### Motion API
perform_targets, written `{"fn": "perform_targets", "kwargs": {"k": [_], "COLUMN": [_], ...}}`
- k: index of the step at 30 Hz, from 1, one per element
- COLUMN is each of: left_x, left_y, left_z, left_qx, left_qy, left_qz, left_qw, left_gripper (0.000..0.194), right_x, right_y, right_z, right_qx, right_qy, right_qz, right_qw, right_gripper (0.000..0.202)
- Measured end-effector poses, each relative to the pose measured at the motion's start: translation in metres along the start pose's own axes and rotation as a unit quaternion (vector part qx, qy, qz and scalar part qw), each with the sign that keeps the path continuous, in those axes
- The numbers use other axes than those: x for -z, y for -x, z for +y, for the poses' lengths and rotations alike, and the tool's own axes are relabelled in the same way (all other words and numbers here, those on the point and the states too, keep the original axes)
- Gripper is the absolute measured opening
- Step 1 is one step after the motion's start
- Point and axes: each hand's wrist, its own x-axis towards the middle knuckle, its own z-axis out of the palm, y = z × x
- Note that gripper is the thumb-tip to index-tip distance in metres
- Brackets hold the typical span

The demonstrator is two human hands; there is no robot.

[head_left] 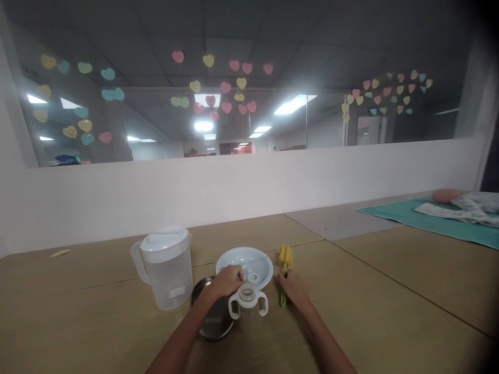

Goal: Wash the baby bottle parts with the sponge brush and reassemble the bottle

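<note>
My right hand [297, 292] is closed on the green handle of a bottle brush [287, 254] with a yellow sponge head, at the right of the white bowl [266, 266]. My left hand [228, 280] is at the bowl's front left rim with its fingers curled together; what they hold, if anything, is hidden. Inside the bowl lies a small white ring-shaped part [253, 279]. Between my hands stands a clear baby bottle [248, 297], uncapped, with a white two-handled collar. Below my left forearm is a round metal pan [217, 328], partly covered by the arm.
A clear plastic pitcher [170, 275] with a white lid stands at the left. A teal cloth [405, 214] with patterned fabric [460, 208] lies at the far right. Behind the table rises a white wall [234, 192] below a window with heart stickers.
</note>
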Motion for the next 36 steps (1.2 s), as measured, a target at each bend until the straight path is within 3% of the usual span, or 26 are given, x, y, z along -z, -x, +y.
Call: {"fn": "perform_targets", "kwargs": {"k": [7, 14, 20, 24, 33, 35, 36], "left_x": [0.0, -0.004, -0.001, 0.01, 0.034, 0.039, 0.042], "left_y": [0.003, 0.002, 0.004, 0.011, 0.013, 0.012, 0.012], "left_z": [0.007, 0.001, -0.005, -0.006, 0.005, 0.011, 0.014], "left_qx": [0.005, 0.02, 0.027, 0.03, 0.074, 0.078, 0.082], "left_qy": [-0.001, 0.022, 0.083, 0.171, 0.426, 0.508, 0.563], "left_qz": [0.033, 0.071, 0.095, 0.121, 0.191, 0.198, 0.198], "left_qw": [0.999, 0.997, 0.992, 0.977, 0.881, 0.835, 0.798], "left_gripper": [0.01, 0.013, 0.012, 0.01, 0.023, 0.026, 0.027], "right_x": [0.015, 0.016, 0.021, 0.022, 0.016, 0.015, 0.015], "right_y": [0.0, 0.005, 0.017, 0.026, 0.036, 0.034, 0.033], "right_z": [-0.005, -0.016, -0.029, -0.036, -0.034, -0.032, -0.03], "right_qx": [-0.022, 0.021, 0.185, 0.259, 0.336, 0.349, 0.353], "right_qy": [0.035, 0.007, -0.144, -0.131, -0.106, -0.106, -0.107], "right_qz": [-0.01, 0.032, 0.066, 0.074, 0.119, 0.126, 0.132], "right_qw": [0.999, 0.999, 0.97, 0.954, 0.928, 0.922, 0.92], "right_gripper": [0.028, 0.024, 0.038, 0.036, 0.029, 0.028, 0.027]}}
